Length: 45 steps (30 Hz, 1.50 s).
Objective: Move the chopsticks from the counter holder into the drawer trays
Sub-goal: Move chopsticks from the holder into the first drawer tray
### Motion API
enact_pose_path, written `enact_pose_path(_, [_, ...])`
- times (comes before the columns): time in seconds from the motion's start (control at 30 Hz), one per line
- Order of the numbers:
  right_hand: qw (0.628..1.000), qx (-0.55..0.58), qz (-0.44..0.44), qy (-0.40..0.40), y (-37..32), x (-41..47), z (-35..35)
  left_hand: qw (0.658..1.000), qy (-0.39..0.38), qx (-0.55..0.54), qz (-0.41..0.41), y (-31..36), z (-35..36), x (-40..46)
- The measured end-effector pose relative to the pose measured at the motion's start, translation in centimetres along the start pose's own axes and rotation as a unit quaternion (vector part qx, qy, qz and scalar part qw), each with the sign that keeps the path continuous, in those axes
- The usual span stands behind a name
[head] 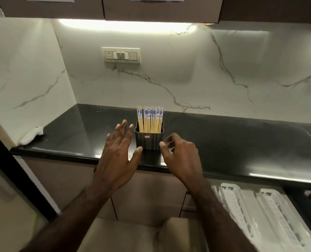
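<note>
Chopsticks (150, 119) stand upright in the holder (149, 139) on the counter (242, 142); left hand (118, 157) spread wide, right hand (182, 155) loosely curled, both holding nothing beside it.

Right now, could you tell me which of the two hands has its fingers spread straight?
The left hand, left of the chopstick holder; the right hand has loosely curled fingers.

— How many holders on the counter (223, 135)?
— One holder (149, 140), with one bundle of chopsticks (150, 119), too tightly packed to count.
— Trays?
— Two white trays (260, 213), below the counter. Two hands in front of it.
</note>
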State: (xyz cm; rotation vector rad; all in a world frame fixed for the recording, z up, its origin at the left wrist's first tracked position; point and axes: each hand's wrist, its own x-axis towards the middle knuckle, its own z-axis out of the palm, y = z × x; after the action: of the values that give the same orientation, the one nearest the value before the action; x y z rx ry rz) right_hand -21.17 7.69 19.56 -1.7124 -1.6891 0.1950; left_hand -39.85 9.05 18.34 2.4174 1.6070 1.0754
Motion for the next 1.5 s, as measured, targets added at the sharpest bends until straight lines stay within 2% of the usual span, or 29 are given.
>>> enact_pose_path(0.4, [0.998,-0.022,0.056,-0.007,1.6,8.6,5.6,0.995,-0.061,-0.073,0.020,-6.2,6.9,9.3])
enact_pose_path(0.8, [0.989,-0.015,0.147,0.032,-1.0,16.3,12.0,0.979,-0.146,-0.117,0.082,-14.6,8.6,17.9])
enact_pose_path(1.23, [0.979,-0.012,0.193,0.056,0.8,20.4,14.0,0.971,-0.168,-0.145,0.090,-16.1,11.6,21.4])
enact_pose_path(1.5, [0.981,0.010,0.186,0.045,3.4,23.4,15.2,0.976,-0.158,-0.135,0.070,-15.8,13.7,23.6])
